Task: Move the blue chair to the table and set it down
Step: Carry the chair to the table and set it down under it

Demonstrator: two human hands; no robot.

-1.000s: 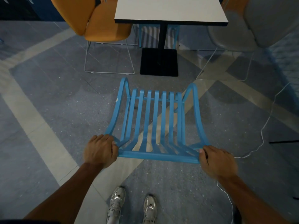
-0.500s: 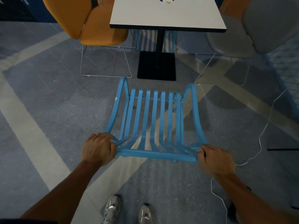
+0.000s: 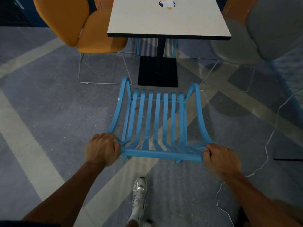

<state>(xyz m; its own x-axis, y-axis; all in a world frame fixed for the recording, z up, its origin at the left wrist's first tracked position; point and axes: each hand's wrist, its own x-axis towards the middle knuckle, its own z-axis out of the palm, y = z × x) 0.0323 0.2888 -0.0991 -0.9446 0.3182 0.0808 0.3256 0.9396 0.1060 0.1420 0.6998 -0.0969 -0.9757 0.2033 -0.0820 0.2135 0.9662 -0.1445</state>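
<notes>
The blue slatted chair (image 3: 158, 122) is in front of me, its seat pointing at the white square table (image 3: 168, 18). My left hand (image 3: 102, 149) grips the left end of the chair's top back rail. My right hand (image 3: 220, 156) grips the right end of the same rail. The chair's front edge lies just short of the table's black base plate (image 3: 158, 71). Whether the chair's legs touch the floor is hidden from here.
An orange chair (image 3: 88, 28) stands left of the table and a grey chair (image 3: 262, 33) right of it. A white cable (image 3: 268, 145) trails over the floor on the right. A small object (image 3: 167, 4) sits on the tabletop. One white shoe (image 3: 139, 192) shows below.
I have stepped forward with the chair, so the table and its base are nearer and larger. Both hands keep the same grip. One foot has moved ahead of the other.
</notes>
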